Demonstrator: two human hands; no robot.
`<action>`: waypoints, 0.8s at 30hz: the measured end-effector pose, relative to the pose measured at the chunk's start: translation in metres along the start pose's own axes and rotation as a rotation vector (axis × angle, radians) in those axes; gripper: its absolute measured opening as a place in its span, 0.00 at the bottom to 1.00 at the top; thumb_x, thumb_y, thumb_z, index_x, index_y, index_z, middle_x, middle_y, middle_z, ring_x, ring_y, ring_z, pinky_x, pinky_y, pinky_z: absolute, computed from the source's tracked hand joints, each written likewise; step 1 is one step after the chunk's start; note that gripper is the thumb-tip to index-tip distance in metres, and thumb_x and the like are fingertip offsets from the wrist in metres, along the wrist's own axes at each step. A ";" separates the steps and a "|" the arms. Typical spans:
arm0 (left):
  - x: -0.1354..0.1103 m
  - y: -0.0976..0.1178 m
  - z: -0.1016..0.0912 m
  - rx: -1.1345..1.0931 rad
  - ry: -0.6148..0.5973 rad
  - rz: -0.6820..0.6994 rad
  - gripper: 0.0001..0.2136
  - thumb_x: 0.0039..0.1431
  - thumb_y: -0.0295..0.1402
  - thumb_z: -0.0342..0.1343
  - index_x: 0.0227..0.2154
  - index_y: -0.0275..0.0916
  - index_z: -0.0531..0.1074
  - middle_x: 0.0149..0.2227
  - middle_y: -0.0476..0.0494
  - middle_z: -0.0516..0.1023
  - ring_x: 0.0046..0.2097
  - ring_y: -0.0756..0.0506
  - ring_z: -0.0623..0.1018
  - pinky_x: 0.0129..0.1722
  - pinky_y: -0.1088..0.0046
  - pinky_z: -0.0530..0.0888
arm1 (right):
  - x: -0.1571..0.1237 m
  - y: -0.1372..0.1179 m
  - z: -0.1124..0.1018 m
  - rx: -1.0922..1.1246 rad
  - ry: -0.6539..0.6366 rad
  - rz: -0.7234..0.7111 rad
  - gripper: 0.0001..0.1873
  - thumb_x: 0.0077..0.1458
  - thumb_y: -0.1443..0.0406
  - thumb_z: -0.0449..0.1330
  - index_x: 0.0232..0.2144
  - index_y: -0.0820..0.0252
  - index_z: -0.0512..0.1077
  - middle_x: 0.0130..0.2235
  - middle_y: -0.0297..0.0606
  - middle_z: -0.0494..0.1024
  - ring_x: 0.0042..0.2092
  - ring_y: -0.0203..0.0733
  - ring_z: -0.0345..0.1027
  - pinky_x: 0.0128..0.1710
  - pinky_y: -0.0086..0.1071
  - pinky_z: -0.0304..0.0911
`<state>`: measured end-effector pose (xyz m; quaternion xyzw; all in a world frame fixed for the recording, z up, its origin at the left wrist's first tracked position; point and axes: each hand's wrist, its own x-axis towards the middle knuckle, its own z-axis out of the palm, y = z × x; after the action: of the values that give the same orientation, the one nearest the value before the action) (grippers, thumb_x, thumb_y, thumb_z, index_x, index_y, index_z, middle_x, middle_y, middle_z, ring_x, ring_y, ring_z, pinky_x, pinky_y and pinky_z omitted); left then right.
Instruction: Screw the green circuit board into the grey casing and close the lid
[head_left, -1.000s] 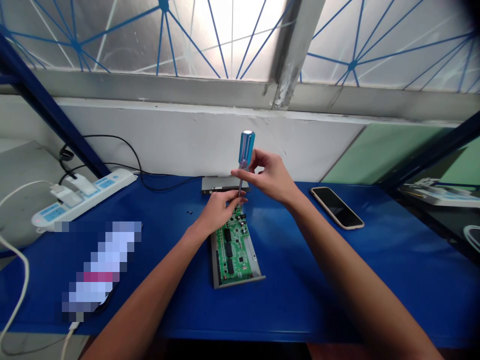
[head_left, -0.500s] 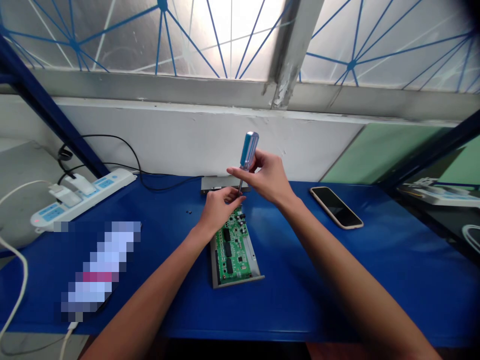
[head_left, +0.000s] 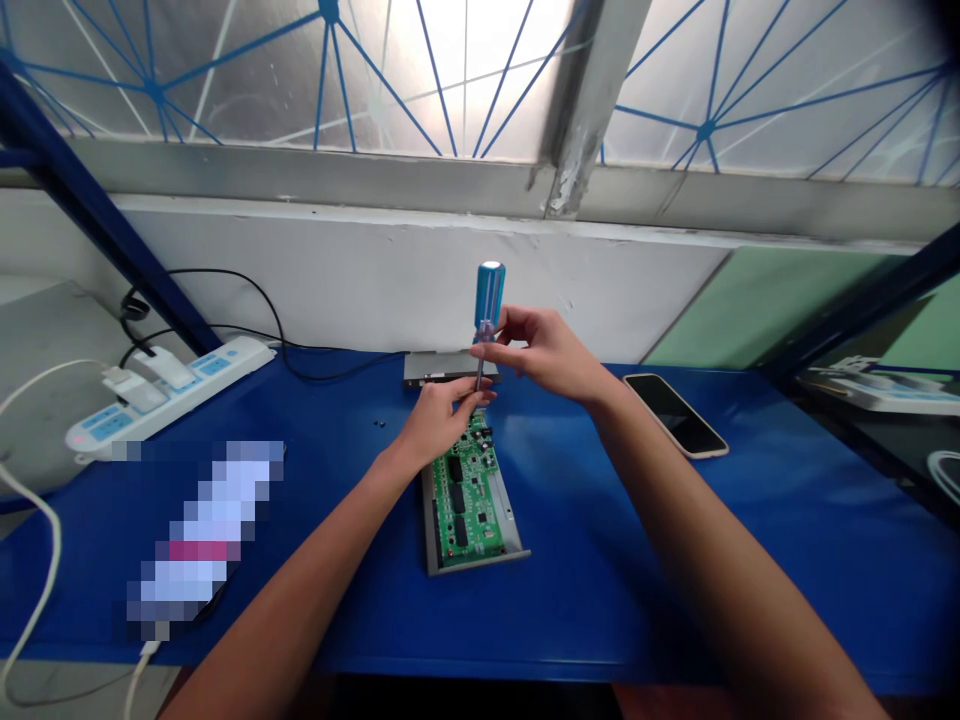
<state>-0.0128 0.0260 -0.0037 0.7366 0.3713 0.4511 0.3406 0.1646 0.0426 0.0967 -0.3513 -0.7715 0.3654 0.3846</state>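
Note:
A screwdriver (head_left: pixel 490 295) with a clear blue handle stands almost upright over the far end of a green circuit board (head_left: pixel 491 515). My right hand (head_left: pixel 553 352) pinches it at the base of the handle, fingers closed. Lower down, the thumb and fingers of my left hand (head_left: pixel 439 420) close around the shaft. The tip is hidden behind those fingers, so whether it touches a screw cannot be seen. The board sits in a shallow metal case (head_left: pixel 480 566) on the blue table. A grey metal piece (head_left: pixel 441 367) lies just beyond my left hand.
Two small dark bits (head_left: pixel 379 424) lie left of my left hand. A phone (head_left: pixel 675 415) rests at right. On the left are a power strip (head_left: pixel 214 370) with plugs and cables, and a blurred-out device (head_left: pixel 202 540) on a white cable. A wall (head_left: pixel 360 270) borders the table's back.
The screwdriver's handle has swung slightly left, from a right lean to nearly upright. My right hand's fingers have shifted around the handle base. My left hand has stayed at the shaft.

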 end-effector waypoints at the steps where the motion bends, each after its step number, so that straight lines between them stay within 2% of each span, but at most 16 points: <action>1: 0.000 -0.001 0.001 -0.003 -0.011 0.008 0.12 0.68 0.32 0.53 0.48 0.36 0.78 0.44 0.40 0.86 0.47 0.40 0.85 0.50 0.64 0.80 | 0.000 0.000 0.003 -0.021 0.049 -0.009 0.17 0.51 0.55 0.71 0.28 0.58 0.69 0.30 0.34 0.74 0.30 0.36 0.64 0.28 0.32 0.59; 4: 0.000 -0.002 0.004 0.031 0.059 0.026 0.11 0.66 0.34 0.58 0.47 0.37 0.79 0.44 0.41 0.86 0.45 0.40 0.85 0.49 0.64 0.80 | 0.001 0.000 0.013 -0.097 0.191 -0.027 0.21 0.49 0.56 0.72 0.25 0.56 0.63 0.26 0.31 0.70 0.28 0.35 0.62 0.27 0.32 0.57; 7: 0.000 -0.002 0.007 0.066 0.209 -0.004 0.09 0.61 0.38 0.64 0.37 0.37 0.80 0.36 0.42 0.86 0.36 0.41 0.85 0.41 0.65 0.81 | 0.001 -0.001 0.024 -0.210 0.306 -0.042 0.25 0.49 0.56 0.72 0.23 0.55 0.58 0.23 0.27 0.64 0.26 0.34 0.56 0.26 0.32 0.52; 9: -0.001 -0.002 0.008 0.076 0.225 -0.018 0.09 0.61 0.38 0.63 0.33 0.37 0.80 0.32 0.43 0.86 0.34 0.41 0.85 0.37 0.66 0.80 | 0.000 -0.003 0.026 -0.280 0.347 -0.030 0.28 0.48 0.53 0.73 0.22 0.55 0.57 0.22 0.27 0.61 0.25 0.33 0.54 0.25 0.33 0.50; 11: -0.001 -0.002 0.006 0.079 0.187 -0.003 0.08 0.63 0.37 0.62 0.34 0.38 0.81 0.34 0.44 0.86 0.37 0.40 0.85 0.39 0.66 0.80 | 0.000 -0.005 0.023 -0.278 0.323 -0.006 0.26 0.48 0.51 0.72 0.23 0.56 0.60 0.24 0.29 0.65 0.26 0.34 0.57 0.25 0.32 0.52; 12: 0.000 -0.003 0.005 0.073 0.167 0.008 0.07 0.64 0.36 0.61 0.36 0.39 0.81 0.36 0.44 0.86 0.39 0.40 0.86 0.41 0.66 0.81 | -0.001 -0.007 0.019 -0.244 0.272 0.000 0.23 0.49 0.50 0.72 0.25 0.56 0.64 0.27 0.31 0.70 0.28 0.35 0.60 0.26 0.32 0.54; 15: 0.000 -0.002 0.002 0.029 0.106 0.025 0.09 0.66 0.35 0.58 0.41 0.39 0.81 0.39 0.44 0.87 0.43 0.40 0.86 0.45 0.65 0.80 | -0.002 -0.010 0.004 -0.070 0.006 0.006 0.17 0.56 0.52 0.67 0.39 0.58 0.73 0.41 0.39 0.77 0.35 0.38 0.68 0.27 0.31 0.61; 17: 0.000 -0.001 -0.001 0.014 0.063 0.021 0.09 0.67 0.34 0.56 0.42 0.37 0.80 0.39 0.42 0.87 0.44 0.40 0.86 0.46 0.65 0.80 | -0.003 -0.011 -0.003 0.010 -0.098 0.037 0.17 0.58 0.53 0.64 0.43 0.59 0.75 0.42 0.39 0.78 0.35 0.37 0.67 0.27 0.30 0.62; 20: 0.000 0.002 -0.002 0.017 0.020 0.019 0.10 0.68 0.33 0.55 0.44 0.36 0.79 0.40 0.41 0.86 0.45 0.40 0.85 0.47 0.64 0.80 | -0.002 -0.010 -0.005 0.018 -0.061 0.035 0.15 0.57 0.55 0.66 0.37 0.61 0.76 0.34 0.36 0.76 0.31 0.35 0.64 0.27 0.30 0.61; 24: 0.000 0.001 0.002 0.024 0.005 0.036 0.12 0.69 0.33 0.53 0.48 0.36 0.77 0.44 0.39 0.86 0.46 0.41 0.85 0.48 0.64 0.80 | -0.001 -0.008 0.003 -0.068 0.098 -0.020 0.17 0.51 0.56 0.71 0.27 0.59 0.70 0.28 0.33 0.74 0.30 0.36 0.65 0.30 0.32 0.60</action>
<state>-0.0110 0.0251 -0.0038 0.7460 0.3644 0.4545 0.3227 0.1600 0.0370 0.1018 -0.3740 -0.7670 0.3175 0.4135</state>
